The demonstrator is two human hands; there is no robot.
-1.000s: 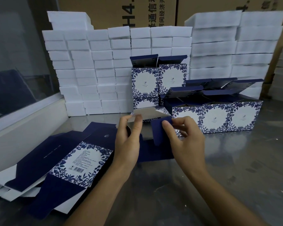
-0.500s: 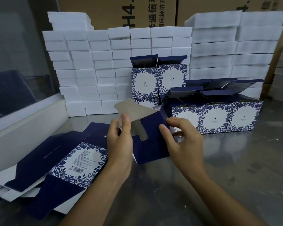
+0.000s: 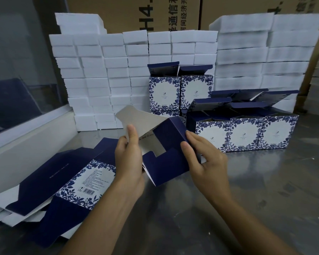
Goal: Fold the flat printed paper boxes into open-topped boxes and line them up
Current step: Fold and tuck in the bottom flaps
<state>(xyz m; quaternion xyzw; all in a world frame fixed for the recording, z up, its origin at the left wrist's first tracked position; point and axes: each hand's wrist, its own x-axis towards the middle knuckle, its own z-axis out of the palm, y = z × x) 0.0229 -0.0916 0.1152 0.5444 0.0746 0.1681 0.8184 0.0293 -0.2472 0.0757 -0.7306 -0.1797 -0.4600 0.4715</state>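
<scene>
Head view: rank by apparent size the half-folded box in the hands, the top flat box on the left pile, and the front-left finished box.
1. top flat box, largest, though nearest the camera.
2. half-folded box, held by left hand and right hand.
3. front-left finished box, smallest, but farther away.

One head-worn view only, looking forward and down across the steel bench (image 3: 265, 190) from its near edge, wide-angled and close above both forearms, facing the far edge where white foam blocks (image 3: 99, 70) stack before brown cartons (image 3: 133, 13).
</scene>
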